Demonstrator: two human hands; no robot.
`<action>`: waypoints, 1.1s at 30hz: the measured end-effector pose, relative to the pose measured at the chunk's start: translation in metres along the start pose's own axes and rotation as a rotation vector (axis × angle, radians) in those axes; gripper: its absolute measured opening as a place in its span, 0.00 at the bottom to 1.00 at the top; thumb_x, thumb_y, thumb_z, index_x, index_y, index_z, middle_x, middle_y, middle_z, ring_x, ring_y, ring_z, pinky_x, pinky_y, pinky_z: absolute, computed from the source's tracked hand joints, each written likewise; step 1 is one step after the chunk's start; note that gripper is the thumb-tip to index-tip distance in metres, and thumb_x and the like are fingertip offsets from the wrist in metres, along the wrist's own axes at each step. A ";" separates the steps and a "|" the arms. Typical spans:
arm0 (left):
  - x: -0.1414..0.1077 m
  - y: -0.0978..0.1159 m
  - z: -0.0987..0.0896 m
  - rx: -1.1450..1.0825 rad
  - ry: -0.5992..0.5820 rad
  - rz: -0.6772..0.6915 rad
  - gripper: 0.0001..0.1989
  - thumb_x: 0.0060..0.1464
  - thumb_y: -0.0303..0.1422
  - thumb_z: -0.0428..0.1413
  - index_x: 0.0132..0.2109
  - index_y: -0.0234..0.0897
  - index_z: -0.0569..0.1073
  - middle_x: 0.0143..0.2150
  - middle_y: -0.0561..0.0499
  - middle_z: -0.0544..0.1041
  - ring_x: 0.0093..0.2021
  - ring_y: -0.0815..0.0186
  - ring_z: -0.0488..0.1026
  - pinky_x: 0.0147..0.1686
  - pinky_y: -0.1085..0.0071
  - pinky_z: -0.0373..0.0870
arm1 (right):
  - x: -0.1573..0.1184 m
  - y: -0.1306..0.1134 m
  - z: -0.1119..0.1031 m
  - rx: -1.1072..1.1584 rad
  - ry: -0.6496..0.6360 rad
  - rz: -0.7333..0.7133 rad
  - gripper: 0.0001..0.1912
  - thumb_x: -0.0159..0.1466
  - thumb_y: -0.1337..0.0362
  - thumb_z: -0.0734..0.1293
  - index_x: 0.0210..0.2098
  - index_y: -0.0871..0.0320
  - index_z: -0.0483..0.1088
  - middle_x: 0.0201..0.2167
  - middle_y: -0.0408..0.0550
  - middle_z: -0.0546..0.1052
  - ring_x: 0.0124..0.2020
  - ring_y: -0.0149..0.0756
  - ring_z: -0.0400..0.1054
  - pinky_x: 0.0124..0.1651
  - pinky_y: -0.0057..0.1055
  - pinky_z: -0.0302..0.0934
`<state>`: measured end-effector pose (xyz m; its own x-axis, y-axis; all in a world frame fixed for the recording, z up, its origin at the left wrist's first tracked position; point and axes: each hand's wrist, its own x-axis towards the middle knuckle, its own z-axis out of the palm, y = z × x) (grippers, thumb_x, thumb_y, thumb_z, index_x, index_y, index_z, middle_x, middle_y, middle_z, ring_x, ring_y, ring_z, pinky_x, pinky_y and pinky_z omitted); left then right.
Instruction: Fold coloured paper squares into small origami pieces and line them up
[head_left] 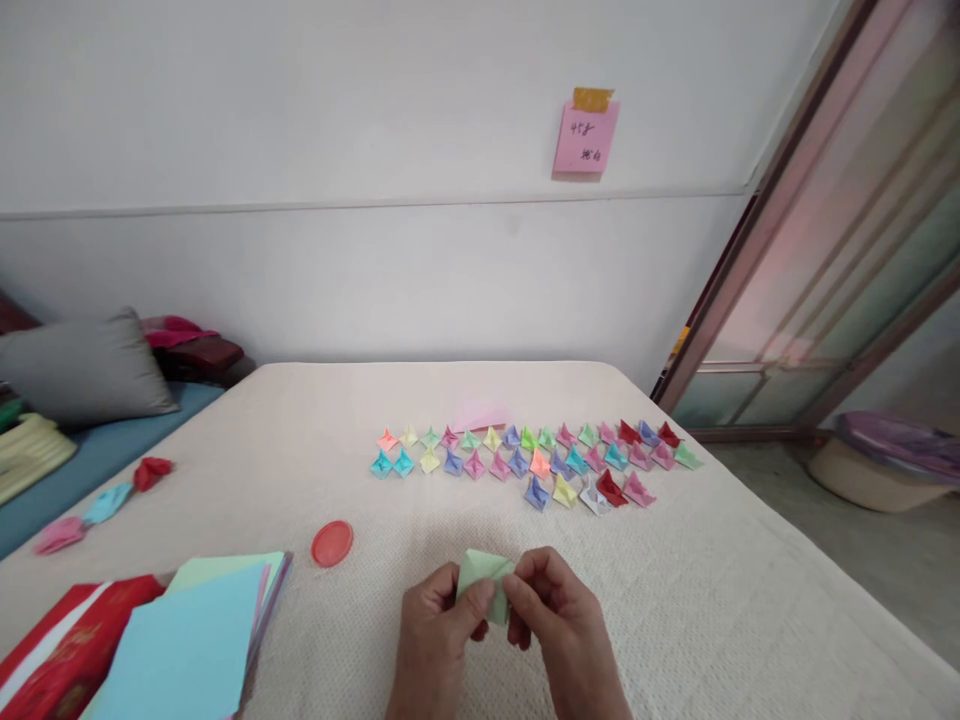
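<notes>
A light green folded paper [480, 578] is held between both hands near the table's front, in the middle. My left hand [439, 625] pinches its left side, the thumb lying on top. On the right edge of the paper, my right hand [559, 615] closes thumb and fingers. Beyond the hands stand rows of small folded paper pieces [540, 463] in many colours. Left of the hands lies a round red lid [332, 543]. A stack of coloured sheets [187, 635], light blue on top, rests at the front left.
A red packet [71, 640] lies beside the stack. Pink, blue and red crumpled pieces [109, 503] are near the left edge. Behind the rows is a pink sheet [480, 413]. A pink note [585, 138] hangs on the wall; a lined bin [885, 460] stands right.
</notes>
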<state>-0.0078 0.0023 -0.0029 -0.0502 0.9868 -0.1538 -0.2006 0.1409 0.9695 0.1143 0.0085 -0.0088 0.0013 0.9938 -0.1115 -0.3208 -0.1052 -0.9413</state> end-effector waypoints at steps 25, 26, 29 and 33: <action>0.000 -0.004 0.005 0.073 0.002 -0.013 0.13 0.48 0.39 0.59 0.25 0.33 0.72 0.18 0.57 0.63 0.21 0.71 0.59 0.23 0.74 0.54 | -0.001 -0.001 0.005 -0.127 0.060 0.025 0.11 0.54 0.62 0.67 0.20 0.57 0.61 0.12 0.33 0.60 0.16 0.24 0.51 0.19 0.24 0.44; -0.001 -0.004 0.005 0.072 0.005 -0.011 0.13 0.48 0.39 0.59 0.24 0.33 0.72 0.18 0.57 0.63 0.21 0.71 0.58 0.23 0.74 0.54 | 0.000 0.000 0.005 -0.118 0.065 0.025 0.11 0.54 0.62 0.67 0.20 0.57 0.61 0.13 0.33 0.59 0.15 0.24 0.51 0.19 0.24 0.44; -0.001 -0.006 0.004 0.062 0.013 -0.006 0.13 0.48 0.38 0.59 0.23 0.33 0.71 0.17 0.57 0.62 0.21 0.71 0.58 0.23 0.74 0.54 | 0.001 0.003 0.005 -0.098 0.064 0.018 0.12 0.53 0.61 0.68 0.21 0.56 0.60 0.13 0.32 0.59 0.14 0.23 0.51 0.17 0.23 0.42; 0.001 -0.008 0.003 0.047 0.033 -0.005 0.13 0.47 0.38 0.59 0.23 0.33 0.71 0.17 0.57 0.62 0.21 0.71 0.58 0.22 0.74 0.54 | 0.002 0.005 0.004 -0.056 0.045 0.001 0.10 0.54 0.60 0.68 0.26 0.57 0.63 0.14 0.32 0.60 0.13 0.23 0.52 0.16 0.23 0.42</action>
<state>-0.0030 0.0022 -0.0100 -0.0820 0.9830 -0.1644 -0.1553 0.1503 0.9764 0.1090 0.0102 -0.0125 0.0441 0.9911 -0.1252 -0.2675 -0.1091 -0.9574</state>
